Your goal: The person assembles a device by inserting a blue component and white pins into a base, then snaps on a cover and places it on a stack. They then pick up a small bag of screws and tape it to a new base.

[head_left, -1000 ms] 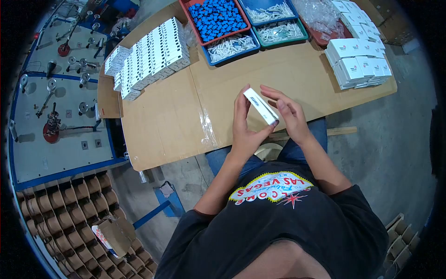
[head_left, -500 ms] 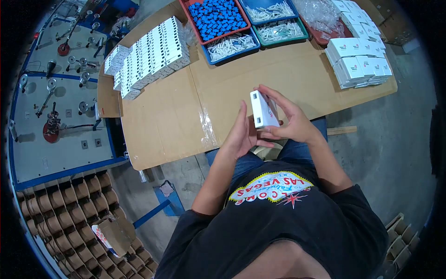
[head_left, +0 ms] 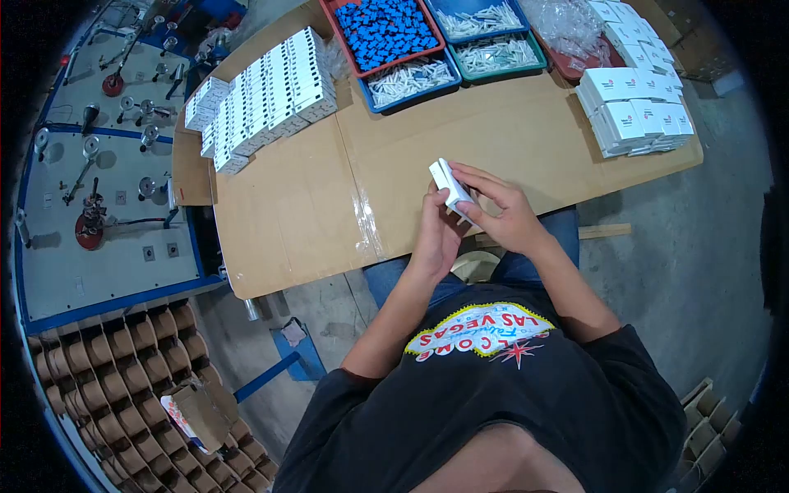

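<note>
Near the table's front edge, a small white box (head_left: 450,182) is held tilted between both hands. My left hand (head_left: 437,223) grips its lower left side, the thumb lying on the box. My right hand (head_left: 505,212) has its fingers along the far right side and its thumb at the near end. White boxes with dark square openings (head_left: 275,90) stand in rows on the left of the table. Stacked white boxes with small red print (head_left: 633,111) are at the right.
Cardboard covers the table (head_left: 411,156). At its back are a red tray (head_left: 359,70) of blue pieces, a blue tray (head_left: 411,103) and a green tray (head_left: 505,76) of white pieces, and clear plastic bags (head_left: 567,29). Cardboard dividers (head_left: 140,386) are at lower left.
The box has moved slightly left and turned, showing a different side. My left hand, spread before, has closed on it. My right hand has shifted a little left.
</note>
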A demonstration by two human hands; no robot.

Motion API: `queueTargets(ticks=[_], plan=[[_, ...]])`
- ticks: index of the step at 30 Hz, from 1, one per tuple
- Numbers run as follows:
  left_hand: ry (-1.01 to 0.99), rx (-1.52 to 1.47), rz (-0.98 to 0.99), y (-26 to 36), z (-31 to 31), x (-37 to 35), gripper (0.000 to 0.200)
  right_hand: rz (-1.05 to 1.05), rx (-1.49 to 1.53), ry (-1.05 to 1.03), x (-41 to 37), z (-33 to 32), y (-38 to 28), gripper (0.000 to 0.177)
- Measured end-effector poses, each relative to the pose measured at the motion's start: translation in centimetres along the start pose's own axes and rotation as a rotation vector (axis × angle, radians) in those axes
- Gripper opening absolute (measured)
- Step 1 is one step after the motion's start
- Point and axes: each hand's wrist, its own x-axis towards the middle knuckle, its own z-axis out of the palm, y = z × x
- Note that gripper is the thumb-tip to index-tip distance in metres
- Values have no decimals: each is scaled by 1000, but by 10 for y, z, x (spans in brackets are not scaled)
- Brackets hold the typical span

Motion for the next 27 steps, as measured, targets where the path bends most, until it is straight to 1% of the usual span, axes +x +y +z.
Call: queueTargets(ticks=[1, 3, 5, 7, 9, 10, 13, 19, 25, 27], plan=[[47, -14, -47, 1, 4, -2, 52, 1, -1, 1, -1, 2, 2, 50], [41, -17, -84, 3, 8, -3, 53, -27, -81, 21, -3, 3, 5, 43], [41, -21, -117, 4, 7, -3, 53, -45, -125, 31, -6, 4, 6, 42], [36, 29, -209, 5, 6, -3, 54, -66, -169, 39, -7, 4, 6, 42], [50, 15, -174, 0, 3, 0, 54, -44, -298, 44, -8, 4, 6, 41], [61, 2, -141, -3, 1, 2, 54, -43, -299, 47, -8, 6, 6, 41], [50, -65, -132, -5, 0, 4, 51, -40, -258, 68, -11, 14, 7, 39], [-19, -31, -72, 0, 5, 1, 47, -42, -236, 91, -12, 12, 3, 37], [5, -48, -67, 0, 10, 0, 45, 41, -92, 29, -12, 5, 4, 40], [18, -47, -64, 1, 14, -2, 44, 201, 55, -22, -12, 3, -1, 41]])
